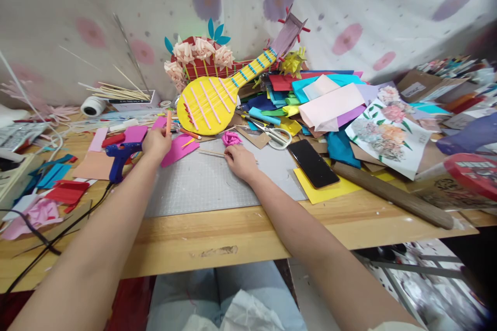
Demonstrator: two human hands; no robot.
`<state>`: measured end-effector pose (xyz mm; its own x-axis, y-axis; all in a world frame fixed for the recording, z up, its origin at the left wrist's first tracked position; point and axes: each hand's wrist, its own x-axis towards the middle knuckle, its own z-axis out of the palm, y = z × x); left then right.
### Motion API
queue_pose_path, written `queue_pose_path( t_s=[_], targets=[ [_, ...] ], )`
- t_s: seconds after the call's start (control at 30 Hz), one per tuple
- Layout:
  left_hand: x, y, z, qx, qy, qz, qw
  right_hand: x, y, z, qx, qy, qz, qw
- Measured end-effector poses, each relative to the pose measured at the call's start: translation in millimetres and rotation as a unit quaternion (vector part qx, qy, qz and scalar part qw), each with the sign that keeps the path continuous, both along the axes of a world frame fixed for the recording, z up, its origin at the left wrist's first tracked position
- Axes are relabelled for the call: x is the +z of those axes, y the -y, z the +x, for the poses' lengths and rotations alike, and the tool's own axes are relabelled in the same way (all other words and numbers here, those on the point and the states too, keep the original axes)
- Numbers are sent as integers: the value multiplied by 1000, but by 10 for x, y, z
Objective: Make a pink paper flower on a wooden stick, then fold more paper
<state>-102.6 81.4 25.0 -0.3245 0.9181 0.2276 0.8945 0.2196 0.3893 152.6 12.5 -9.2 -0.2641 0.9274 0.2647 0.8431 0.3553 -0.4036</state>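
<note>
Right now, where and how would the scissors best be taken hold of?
The scissors are probably best gripped by the looped handles, from above on the person's right: the loops lie that side, beside the phone, while the blades point leftward and away.

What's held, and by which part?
Left hand: orange piece, by its lower end. Right hand: at a thin stick; whether held, can't tell.

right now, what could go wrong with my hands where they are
The blue glue gun sits close beside the left hand, so it might burn skin if hot. Its black cord runs near the left forearm and could snag. The pink flower, close to the right hand, might get crushed.
</note>
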Motion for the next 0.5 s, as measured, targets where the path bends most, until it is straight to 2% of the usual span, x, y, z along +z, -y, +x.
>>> queue_pose_path(
  t_s=[0.1, 0.2, 0.33, 0.43, 0.5],
  targets=[
    [-34, -171, -68, 11, -20, 6, 1000, -6, -4, 6, 1, 1, -2, 1000],
    [-55, -239, -82, 12, -52, 24, 998, -4, 2, 6, 2, 3, -5, 1000],
    [-97, -127, -15, -48, -73, 57, 995, 2, 15, -5, -3, 4, -5, 1000],
    [-166, -6, 21, -109, -59, 13, 992, -6, 16, -13, -13, 5, -2, 1000],
    [-196, 33, 16, -123, -16, 4, 992, -18, 10, -14, -14, 3, -1, 1000]
  ],
)
